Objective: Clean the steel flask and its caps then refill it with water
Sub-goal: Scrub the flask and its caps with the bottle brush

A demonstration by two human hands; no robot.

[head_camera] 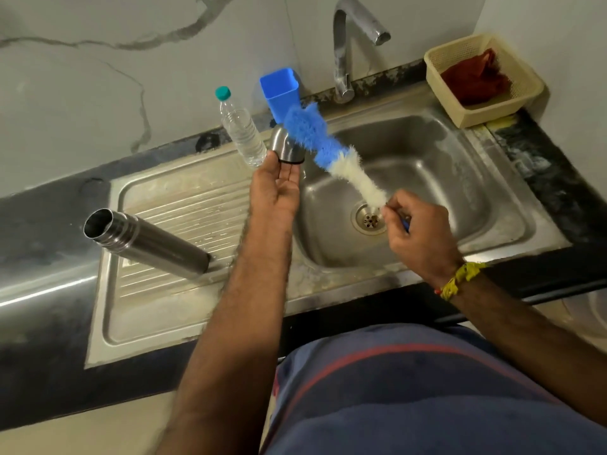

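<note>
The steel flask (147, 243) stands uncapped on the ribbed drainboard at the left, its open mouth toward me. My left hand (275, 188) holds a steel cap (286, 146) at its fingertips over the sink's left edge. My right hand (418, 231) grips the handle of a blue and white bottle brush (328, 149) above the basin. The brush's blue end lies against the cap.
A steel sink (492, 178) with a drain (369, 220) lies under a chrome tap (345, 44). A clear water bottle (241, 128) and a blue holder (281, 91) stand at the back. A cream basket (519, 100) with a red cloth sits at the back right.
</note>
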